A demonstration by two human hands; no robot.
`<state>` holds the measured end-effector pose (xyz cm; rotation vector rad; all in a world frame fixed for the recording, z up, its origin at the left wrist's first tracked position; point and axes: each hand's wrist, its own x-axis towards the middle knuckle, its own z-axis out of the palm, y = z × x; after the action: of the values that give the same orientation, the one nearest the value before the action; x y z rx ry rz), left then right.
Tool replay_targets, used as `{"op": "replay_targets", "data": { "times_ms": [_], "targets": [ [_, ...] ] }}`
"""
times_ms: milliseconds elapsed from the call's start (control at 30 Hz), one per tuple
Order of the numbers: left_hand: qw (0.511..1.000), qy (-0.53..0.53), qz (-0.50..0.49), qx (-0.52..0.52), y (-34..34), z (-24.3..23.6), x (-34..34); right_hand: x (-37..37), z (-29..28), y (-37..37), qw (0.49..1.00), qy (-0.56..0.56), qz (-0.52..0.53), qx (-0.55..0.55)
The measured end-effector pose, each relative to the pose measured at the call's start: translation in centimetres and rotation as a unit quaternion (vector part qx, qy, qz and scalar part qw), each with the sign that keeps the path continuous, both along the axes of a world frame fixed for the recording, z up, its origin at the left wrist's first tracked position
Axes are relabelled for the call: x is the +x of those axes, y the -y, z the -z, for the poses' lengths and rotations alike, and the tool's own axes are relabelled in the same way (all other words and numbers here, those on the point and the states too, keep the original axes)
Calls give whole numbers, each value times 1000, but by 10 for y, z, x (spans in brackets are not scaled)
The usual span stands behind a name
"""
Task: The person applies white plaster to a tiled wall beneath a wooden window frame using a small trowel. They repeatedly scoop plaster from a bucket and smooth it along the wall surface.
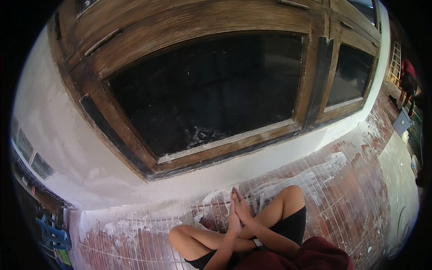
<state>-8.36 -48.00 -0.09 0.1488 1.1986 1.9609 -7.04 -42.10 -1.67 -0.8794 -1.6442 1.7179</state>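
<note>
My left hand [232,213] and my right hand [242,208] are pressed palm to palm above my crossed legs. Fingers on both hands lie straight and flat, pointing at the wall. Between the palms I can make out nothing. Just beyond the fingertips, the reddish tiled floor [265,182] is smeared with white dust or plaster. A small pale scrap and some dark bits, too small to name, lie beside my hands. Ahead stands a brown wooden window frame [198,22] around a dark glass pane [211,90], with white residue on its lower edge.
A white plastered wall [63,130] surrounds the window. A narrower window pane [348,76] is to the right. Blue plastic chairs [54,234] stand at lower left. At far right another person in a red top [408,69] bends near a ladder [395,63] and a grey box [402,121].
</note>
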Motion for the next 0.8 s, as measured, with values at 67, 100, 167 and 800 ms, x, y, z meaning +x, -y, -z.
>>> {"op": "replay_targets", "data": {
  "times_ms": [67,100,167,800],
  "targets": [
    [998,-37,38,20,6,-2,14,-7,-4,-15,998,-22,61,-3],
    [998,-57,27,-1,5,-2,20,-8,-6,-19,994,-37,100,-3],
    [994,-109,5,-25,2,0,20,-3,-10,-20,995,-48,62,-57],
    [957,-242,-6,-162,16,35,-76,48,29,-132,973,-120,192,-32]
  ]
}}
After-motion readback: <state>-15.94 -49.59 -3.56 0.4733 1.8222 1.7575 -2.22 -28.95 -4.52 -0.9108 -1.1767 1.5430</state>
